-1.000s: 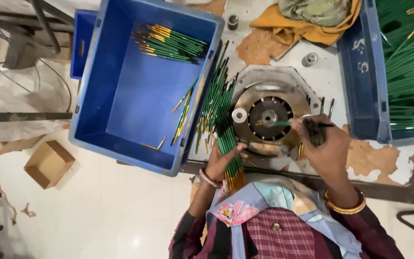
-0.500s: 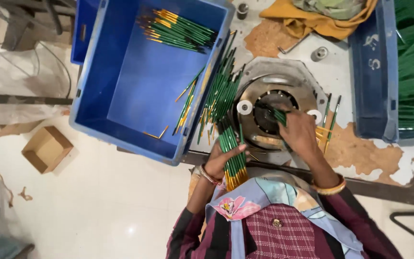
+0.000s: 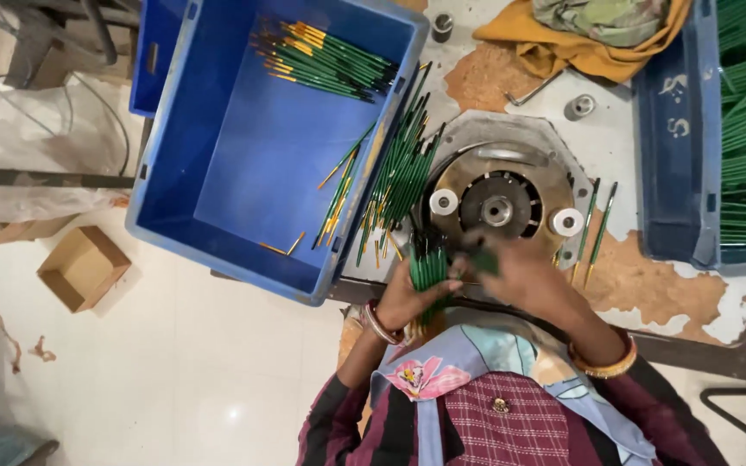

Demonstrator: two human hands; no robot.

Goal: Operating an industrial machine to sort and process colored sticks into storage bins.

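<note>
Here the left hand point(image 3: 407, 298) clasps the green pencil bundle point(image 3: 429, 269) upright.

Both arms bent, forearms coming up from bottom of view and converging in front of the chest. Left hand point(image 3: 409, 298) curled, fingers closed in a fist-like grip, bangle on wrist, striped sleeve down to the forearm. Right hand point(image 3: 524, 274) palm-down, back of hand facing the camera, fingers blurred and pointing toward left hand, orange bangles on wrist. Hands just beside each other, nearly touching.
</note>
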